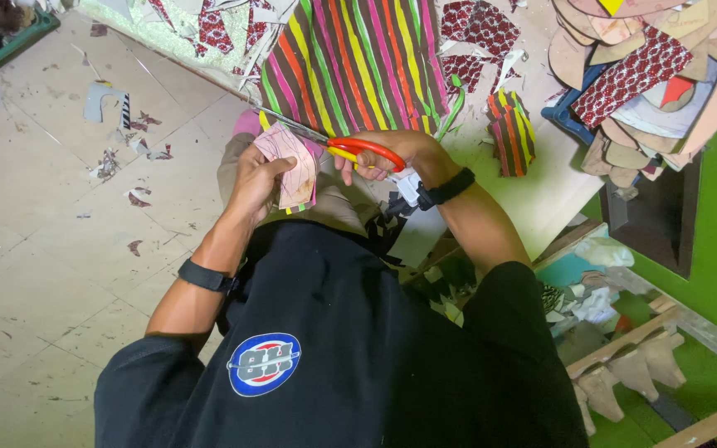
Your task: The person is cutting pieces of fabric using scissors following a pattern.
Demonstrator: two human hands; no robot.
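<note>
Scissors (350, 148) with red and yellow handles are in my right hand (387, 153), fingers closed through the loops, blades pointing out toward my left hand (255, 178) and reaching the top edge of the piece it holds. That left hand is closed around a small pinkish pattern piece (296, 166), with a sliver of striped cloth showing at its lower edge, so I judge a template and fabric are being pinched together and trimmed around. The piece sits in the air above my lap, just off the near edge of the worktop (553, 195), not resting on it.

As for progress, I read this as mid-cut on one piece in a long run. A small stack of already cut striped pieces (509, 133) lies on the worktop near its front edge, to the right of my right hand. The large striped fabric sheet (350, 58) hangs over the near edge with plenty of uncut area, so much is left. At the far right corner a heap of cardboard templates and patterned cut-outs (649, 75) is piled up. Scraps (139, 199) are scattered over the tiled floor (35, 274) at left. How far round the outline the blades have gone, I cannot tell.
</note>
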